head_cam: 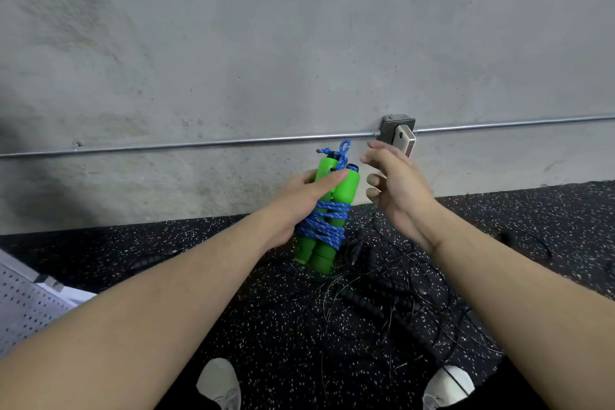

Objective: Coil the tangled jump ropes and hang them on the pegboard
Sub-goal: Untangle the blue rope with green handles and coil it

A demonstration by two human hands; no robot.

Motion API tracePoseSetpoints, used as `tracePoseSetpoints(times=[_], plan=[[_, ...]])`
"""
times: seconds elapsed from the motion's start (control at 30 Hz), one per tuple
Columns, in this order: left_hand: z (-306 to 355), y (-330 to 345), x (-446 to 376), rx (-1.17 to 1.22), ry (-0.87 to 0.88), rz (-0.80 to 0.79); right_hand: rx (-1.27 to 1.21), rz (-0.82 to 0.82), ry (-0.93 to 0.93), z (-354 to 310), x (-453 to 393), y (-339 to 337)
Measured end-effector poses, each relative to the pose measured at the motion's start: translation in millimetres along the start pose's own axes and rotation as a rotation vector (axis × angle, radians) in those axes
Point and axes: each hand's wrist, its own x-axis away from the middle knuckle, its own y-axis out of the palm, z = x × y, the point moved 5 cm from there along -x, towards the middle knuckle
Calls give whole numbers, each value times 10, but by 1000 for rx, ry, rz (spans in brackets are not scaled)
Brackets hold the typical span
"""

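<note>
Green-handled jump rope (327,210), blue cord wound tightly round both upright handles, held above the floor. Tangled black jump ropes (382,296) heaped on speckled floor (233,293) near the wall. Perforated pegboard (23,306) at left edge.

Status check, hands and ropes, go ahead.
Left hand grips green handles, blue rope wrapped round them. Right hand open, empty. Black ropes tangled on floor.
</note>
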Motion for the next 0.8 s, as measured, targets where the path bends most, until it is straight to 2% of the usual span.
tracePoseSetpoints(times=[0.17,0.27,0.67,0.8], plan=[[106,-192,85,-69,110,97,179,-4,120,289,3,80],[103,-410,154,-103,134,141,206,-32,148,392,18,225],[-132,-1803,652,-305,56,256,354,-365,187,1001,311,1375],[-603,-2399,898,-336,-11,369,489,-435,244,1527,381,1588]])
